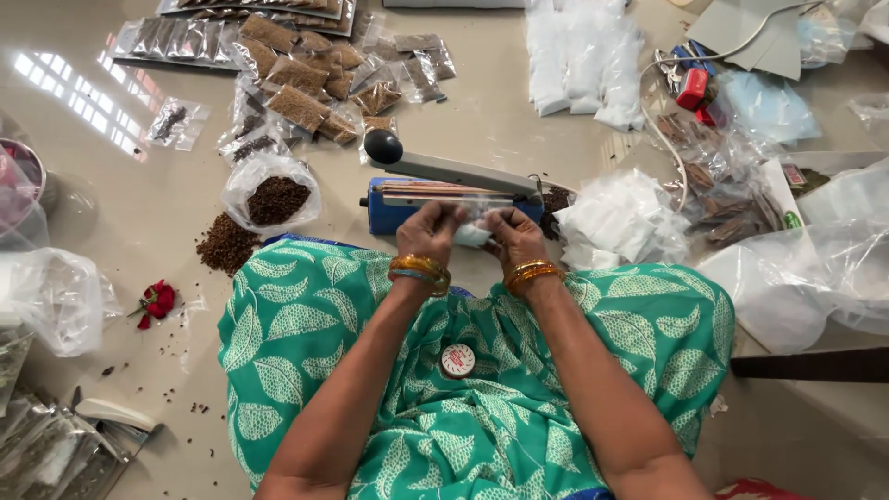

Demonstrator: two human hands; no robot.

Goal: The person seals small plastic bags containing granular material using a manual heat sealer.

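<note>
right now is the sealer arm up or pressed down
Up: the sealer arm slants above the blue base, with a gap at the knob end.

The glossy beige floor bears spice packets, a blue heat sealer and a red rose.

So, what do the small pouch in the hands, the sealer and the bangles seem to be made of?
Small pouch: thin clear plastic film, glossy and crinkled. Sealer: blue body, probably painted metal or hard plastic, with a grey arm and black knob. Bangles: gold-coloured, shiny, likely metal, though that cannot be told for sure.
</note>
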